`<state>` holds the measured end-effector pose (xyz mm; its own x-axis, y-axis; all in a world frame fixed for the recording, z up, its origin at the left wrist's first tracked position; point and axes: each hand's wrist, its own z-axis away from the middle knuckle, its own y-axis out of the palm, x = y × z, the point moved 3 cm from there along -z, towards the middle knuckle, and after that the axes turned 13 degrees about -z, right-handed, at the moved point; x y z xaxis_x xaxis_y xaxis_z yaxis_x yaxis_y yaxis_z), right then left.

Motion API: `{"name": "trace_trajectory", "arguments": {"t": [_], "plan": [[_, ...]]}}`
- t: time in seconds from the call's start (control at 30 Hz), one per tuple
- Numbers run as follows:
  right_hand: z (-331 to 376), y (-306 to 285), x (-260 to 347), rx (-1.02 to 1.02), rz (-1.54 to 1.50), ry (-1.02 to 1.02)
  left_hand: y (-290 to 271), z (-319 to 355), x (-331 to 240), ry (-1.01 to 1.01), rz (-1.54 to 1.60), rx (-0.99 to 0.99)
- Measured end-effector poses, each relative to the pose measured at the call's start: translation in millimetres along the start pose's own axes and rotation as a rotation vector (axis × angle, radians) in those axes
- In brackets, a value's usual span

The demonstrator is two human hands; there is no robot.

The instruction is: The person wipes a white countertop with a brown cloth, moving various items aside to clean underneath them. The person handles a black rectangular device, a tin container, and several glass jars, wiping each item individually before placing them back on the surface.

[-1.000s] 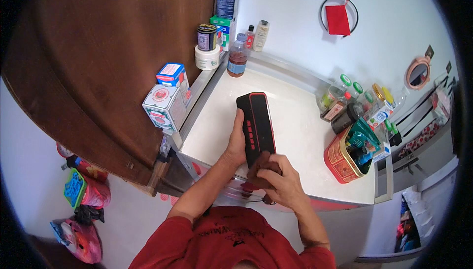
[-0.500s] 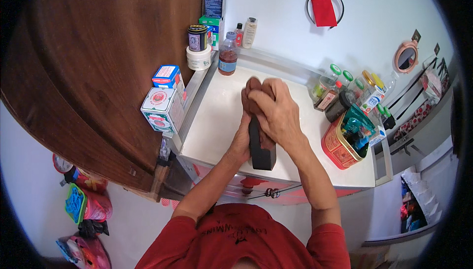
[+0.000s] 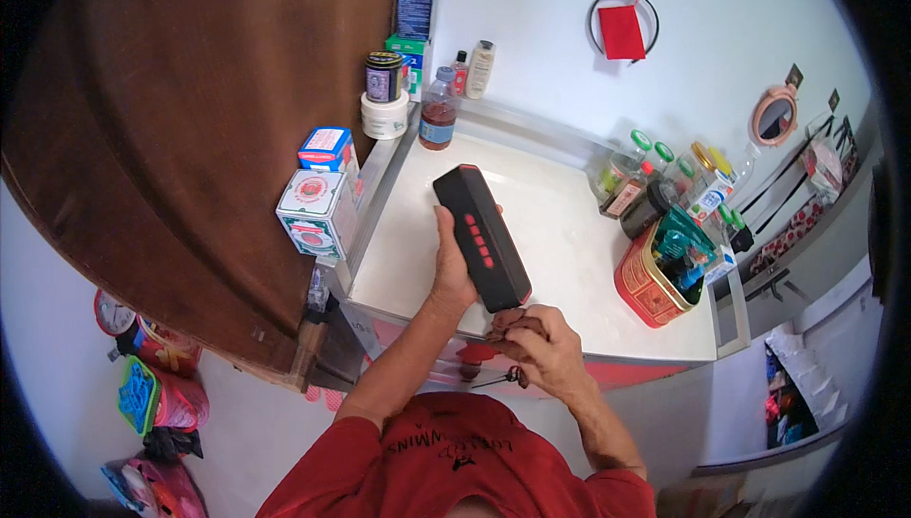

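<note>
A long black portable speaker (image 3: pixel 479 233) with a row of red buttons is held tilted above the white cabinet top. My left hand (image 3: pixel 455 267) is closed around its left side, thumb along the edge, the other fingers mostly hidden behind it. At the speaker's near end my right hand (image 3: pixel 548 347) pinches a crumpled brown cloth (image 3: pixel 508 325), which lies against or just beside that end; the exact contact cannot be made out.
The white cabinet top (image 3: pixel 569 262) has a bottle of reddish liquid (image 3: pixel 437 115) at the back left. Several jars (image 3: pixel 622 172) and a red-gold tin (image 3: pixel 650 281) stand right. Boxes (image 3: pixel 318 210) line the left edge beside a brown wooden door (image 3: pixel 190 138).
The speaker has turned so its buttoned face shows. My right hand and the cloth have moved from its far end toward me, to the near end.
</note>
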<state>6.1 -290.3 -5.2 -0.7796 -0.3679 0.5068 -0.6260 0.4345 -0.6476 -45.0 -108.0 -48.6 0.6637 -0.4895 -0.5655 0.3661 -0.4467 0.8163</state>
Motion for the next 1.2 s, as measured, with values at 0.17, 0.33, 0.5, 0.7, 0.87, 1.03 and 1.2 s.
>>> {"name": "trace_trajectory", "arguments": {"t": [0.17,0.33,0.5,0.7,0.87,1.03,1.2], "plan": [[27,-7,-33,-0.649,-0.611,0.563,0,6,1,-0.018,0.16,0.061],[-14,27,-19,-0.918,-1.249,0.605,20,12,3,0.027,0.102,-0.061],[-11,27,-10,-0.795,-0.907,0.531,24,15,-2,0.116,-0.102,-0.132],[14,24,-1,-0.433,-1.042,0.805,60,18,-20,0.374,-0.638,-0.363],[10,-21,14,-0.569,-0.905,0.436,59,26,-18,0.804,-1.116,-0.281],[-21,-60,7,-0.749,-0.798,0.169,67,42,-8,0.934,-1.489,-0.136],[-61,-81,30,-0.472,0.081,-0.108,80,51,-14,1.161,-1.681,0.002]]}}
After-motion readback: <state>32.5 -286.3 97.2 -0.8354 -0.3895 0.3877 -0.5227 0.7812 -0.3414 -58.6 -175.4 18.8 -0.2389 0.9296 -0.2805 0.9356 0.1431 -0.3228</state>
